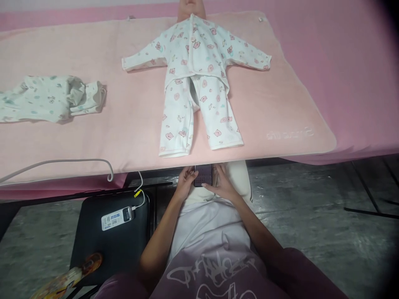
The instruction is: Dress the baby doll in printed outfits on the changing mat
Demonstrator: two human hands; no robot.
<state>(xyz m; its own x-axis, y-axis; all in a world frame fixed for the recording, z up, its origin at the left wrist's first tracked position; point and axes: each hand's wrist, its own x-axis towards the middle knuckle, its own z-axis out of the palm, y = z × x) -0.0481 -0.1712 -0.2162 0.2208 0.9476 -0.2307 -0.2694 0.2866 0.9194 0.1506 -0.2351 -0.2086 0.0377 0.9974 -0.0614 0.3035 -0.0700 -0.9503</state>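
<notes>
Low in front of my body, just under the table's front edge, both hands hold a dark smartphone (204,176). My left hand (186,182) grips its left side with the thumb over the screen. On the other side my right hand (222,183) wraps the phone, its thumb across the lower screen. Part of the phone's top lies hidden beneath the edge. On the table above lies a baby doll (190,9) in a white printed baby jacket (199,54), arms spread, with matching baby pants (215,116) below.
A folded white patterned garment (46,99) rests on the pink mat (131,116) at the left. A white cable (77,160) crosses the front edge. On the black chair (90,241) sits a power bank (116,218), with a colourful packet (65,282) near its lower edge.
</notes>
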